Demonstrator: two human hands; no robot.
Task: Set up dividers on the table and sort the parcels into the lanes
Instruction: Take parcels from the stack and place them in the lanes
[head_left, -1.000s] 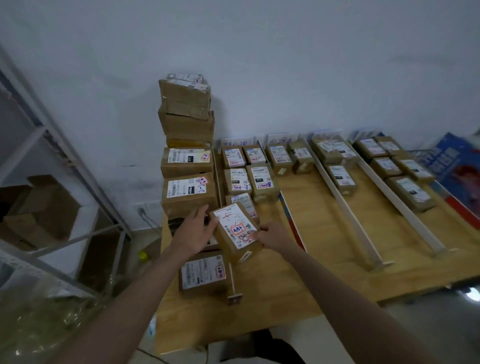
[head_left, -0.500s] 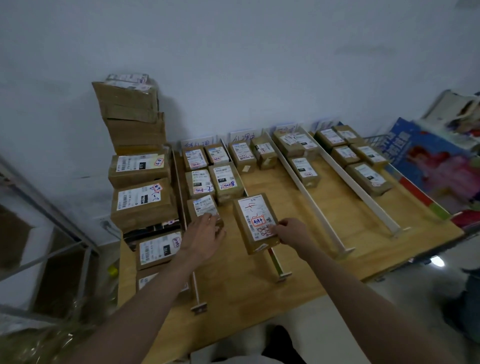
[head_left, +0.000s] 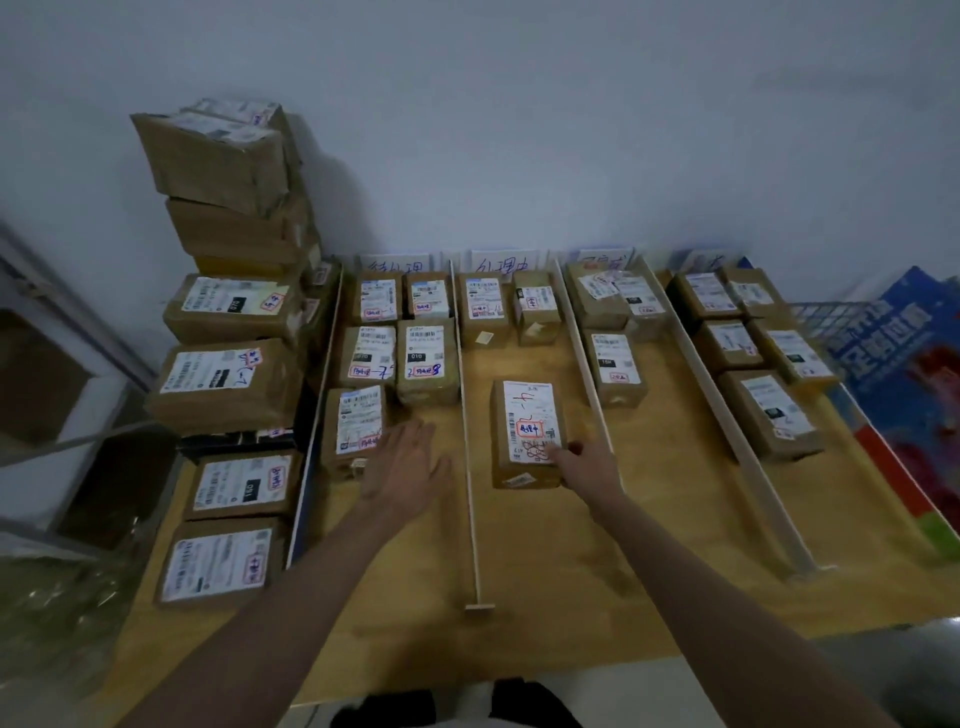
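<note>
The parcel (head_left: 529, 434) lies flat on the wooden table (head_left: 545, 587), label up, sitting in the second lane from the left, between the thin white divider (head_left: 470, 467) on its left and the next white divider (head_left: 584, 353) on its right, clear of both. The right hand (head_left: 584, 462) is at the parcel's near right corner, fingertips resting on the label edge and on the side of the box; the fingers look curled against the cardboard rather than wrapped around it, though the blur makes it hard to tell how firm the contact is. The left hand (head_left: 410, 467) hovers palm down over the first lane, fingers straight and slightly spread, holding nothing, just beside a small parcel (head_left: 356, 428) at the near end of that lane's rows. Further back in the second lane two parcels (head_left: 506, 306) stand against the wall under a handwritten lane card (head_left: 501, 262). The third lane holds three boxes (head_left: 615, 332), and the fourth lane, past another long divider (head_left: 727, 421), holds five boxes (head_left: 753, 353). On the table's left edge, outside the lanes, a stack of larger cartons (head_left: 228, 322) climbs the wall, with two more flat parcels (head_left: 228, 525) in front of it. A blue printed board (head_left: 898, 358) leans at the right edge.
</note>
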